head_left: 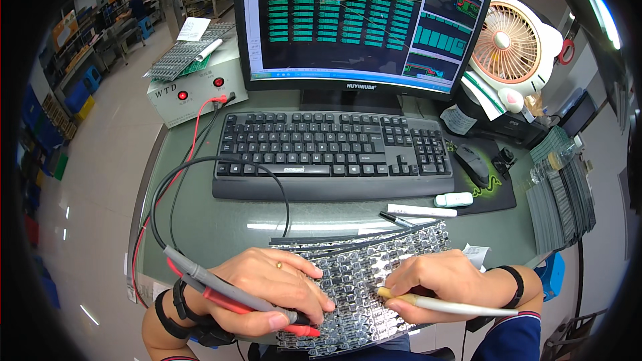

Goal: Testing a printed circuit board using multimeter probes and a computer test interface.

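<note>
On the near side of the keyboard (328, 150): component-studded panel (354, 301), under both hands | left grip (267, 287): curled round grey probe (194, 269) and red probe (231, 302); right grip (424, 284): pinched on pale pen-like tool (458, 307) | panel seems light, stiff, brittle; best taken by opposite edges
</note>
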`<state>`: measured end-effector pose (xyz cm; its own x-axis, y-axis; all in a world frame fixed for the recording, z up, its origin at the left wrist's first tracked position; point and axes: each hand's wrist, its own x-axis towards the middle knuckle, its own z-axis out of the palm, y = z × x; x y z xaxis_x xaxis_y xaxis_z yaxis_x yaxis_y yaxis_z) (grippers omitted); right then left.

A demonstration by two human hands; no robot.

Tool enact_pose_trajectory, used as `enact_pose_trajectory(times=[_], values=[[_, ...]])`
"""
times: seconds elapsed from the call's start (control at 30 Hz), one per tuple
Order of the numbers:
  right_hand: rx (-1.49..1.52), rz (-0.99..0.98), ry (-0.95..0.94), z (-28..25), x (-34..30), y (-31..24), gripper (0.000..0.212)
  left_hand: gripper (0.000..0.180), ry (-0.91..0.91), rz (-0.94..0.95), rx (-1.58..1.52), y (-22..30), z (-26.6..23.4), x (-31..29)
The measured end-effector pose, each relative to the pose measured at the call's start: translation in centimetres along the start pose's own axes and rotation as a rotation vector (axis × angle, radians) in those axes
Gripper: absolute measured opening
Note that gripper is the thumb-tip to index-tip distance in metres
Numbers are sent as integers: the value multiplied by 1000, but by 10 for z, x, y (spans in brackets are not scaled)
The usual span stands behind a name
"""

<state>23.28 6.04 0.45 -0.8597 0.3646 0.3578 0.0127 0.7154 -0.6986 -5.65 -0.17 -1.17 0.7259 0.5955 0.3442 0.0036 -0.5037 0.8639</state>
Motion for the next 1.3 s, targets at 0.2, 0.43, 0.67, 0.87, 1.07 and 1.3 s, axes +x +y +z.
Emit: enact_pose_trajectory(times=[0.2, 0.43, 0.67, 0.87, 1.07, 1.3], values=[[-123, -26, -2, 4, 2, -9, 21, 35, -16, 19, 19, -1, 0, 1], [-159, -38, -12, 5, 3, -9, 22, 35, 2, 27, 30, 0, 2, 1], [-145, -12, -32, 3, 4, -9, 22, 35, 7, 35, 33, -1, 3, 1], [-137, -20, -33, 4, 4, -9, 21, 35, 17, 34, 36, -1, 4, 0], [-137, 13, -39, 4, 2, -9, 21, 34, 12, 25, 36, 0, 5, 0], [-76, 180, 89, -26, 0, -8, 19, 36, -22, 33, 20, 1, -1, 1]])
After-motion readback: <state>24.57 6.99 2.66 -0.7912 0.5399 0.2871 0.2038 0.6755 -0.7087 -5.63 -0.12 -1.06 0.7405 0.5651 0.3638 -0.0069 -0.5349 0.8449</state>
